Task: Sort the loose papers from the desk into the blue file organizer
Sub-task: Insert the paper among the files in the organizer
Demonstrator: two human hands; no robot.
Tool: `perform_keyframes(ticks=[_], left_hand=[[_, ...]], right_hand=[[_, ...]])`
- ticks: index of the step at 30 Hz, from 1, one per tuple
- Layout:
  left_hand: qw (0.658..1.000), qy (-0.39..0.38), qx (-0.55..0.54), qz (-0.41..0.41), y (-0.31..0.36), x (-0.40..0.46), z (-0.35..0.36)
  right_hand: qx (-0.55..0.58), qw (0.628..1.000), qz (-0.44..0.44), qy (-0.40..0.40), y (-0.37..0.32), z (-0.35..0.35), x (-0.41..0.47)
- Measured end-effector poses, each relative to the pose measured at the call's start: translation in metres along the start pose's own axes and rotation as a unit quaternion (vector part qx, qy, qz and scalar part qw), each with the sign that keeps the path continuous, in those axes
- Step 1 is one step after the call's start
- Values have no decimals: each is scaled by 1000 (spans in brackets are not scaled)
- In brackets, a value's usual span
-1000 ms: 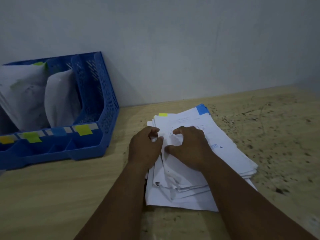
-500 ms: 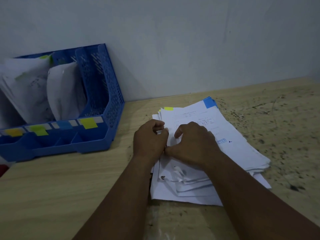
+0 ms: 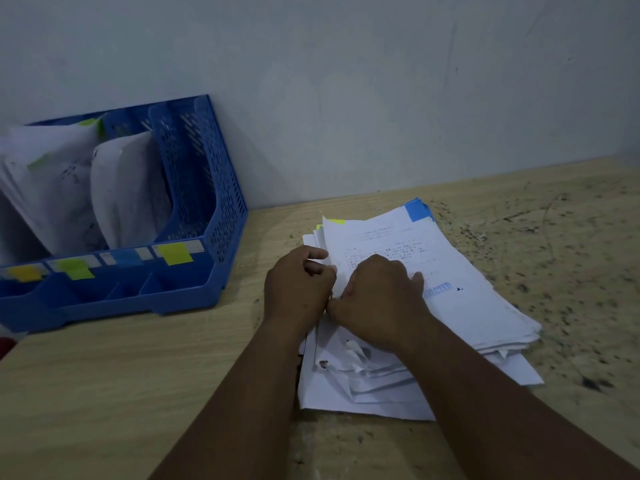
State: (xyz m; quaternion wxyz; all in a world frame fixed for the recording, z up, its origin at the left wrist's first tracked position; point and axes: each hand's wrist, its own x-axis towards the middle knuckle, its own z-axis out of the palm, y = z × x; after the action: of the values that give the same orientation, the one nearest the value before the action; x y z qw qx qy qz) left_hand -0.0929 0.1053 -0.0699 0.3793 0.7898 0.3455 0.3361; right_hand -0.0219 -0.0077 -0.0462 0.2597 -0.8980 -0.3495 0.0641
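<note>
A stack of loose white papers lies on the desk right of centre, with a blue tab and a yellow tab at its far edge. My left hand curls its fingers round the left edge of the top sheets. My right hand lies on top of the stack with fingers bent, its thumb meeting the left hand at the paper's edge. The blue file organizer stands at the left against the wall. Two of its slots hold curved white papers.
Coloured sticky labels mark the organizer's front rail. The wooden desk is stained and speckled on the right. A pale wall runs behind. A small red object shows at the left edge.
The view has shifted slightly. Both hands stay on the stack's left edge; the fingers have worked a little at the top sheets, whose near left edge is lifted.
</note>
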Motion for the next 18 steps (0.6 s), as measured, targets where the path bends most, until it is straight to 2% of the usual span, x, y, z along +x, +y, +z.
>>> perform_keyframes(ticks=[7, 11, 15, 18], left_hand=[[999, -32, -37, -23, 1, 1, -1], [997, 6, -73, 0, 6, 0, -1], [991, 47, -116, 50, 16, -1, -4], [984, 60, -160, 45, 19, -1, -4]], right_hand=[[6, 1000, 13, -7, -2, 3, -2], [15, 1000, 14, -7, -3, -2, -2], [76, 995, 7, 66, -1, -8, -1], [113, 986, -10, 123, 2, -6, 2]])
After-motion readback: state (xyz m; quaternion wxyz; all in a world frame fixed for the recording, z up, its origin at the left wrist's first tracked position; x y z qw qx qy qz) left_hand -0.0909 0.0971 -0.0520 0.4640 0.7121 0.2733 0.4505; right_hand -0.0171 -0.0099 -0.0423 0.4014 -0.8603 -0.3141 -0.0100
